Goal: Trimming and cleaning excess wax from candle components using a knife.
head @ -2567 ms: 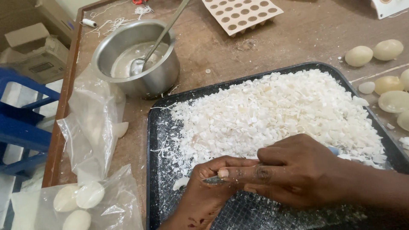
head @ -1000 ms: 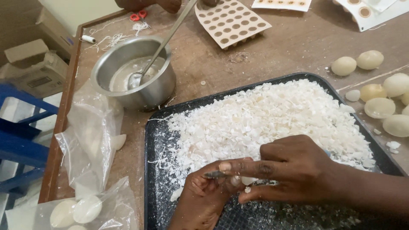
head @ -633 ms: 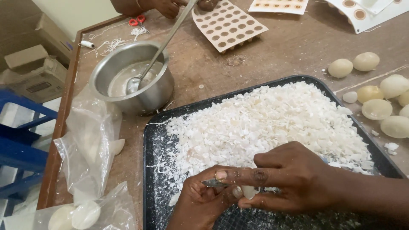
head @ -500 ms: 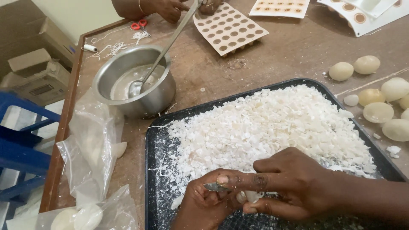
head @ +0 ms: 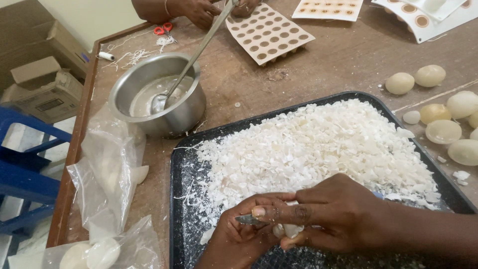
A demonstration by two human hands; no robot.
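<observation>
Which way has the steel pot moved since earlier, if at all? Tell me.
No. The steel pot still sits just beyond the far-left corner of the black tray.

You are finding open table [head: 318, 65] toward the far edge, between the steel pot [head: 159, 94] and the black tray [head: 191, 144], with shavings [head: 318, 144] crowding the tray.

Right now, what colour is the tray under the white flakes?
Black, seen along the tray rim in the head view.

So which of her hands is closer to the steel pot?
Left. The left hand sits at the tray's near-left part, below the pot; the right hand lies farther right, over the white flakes.
</observation>
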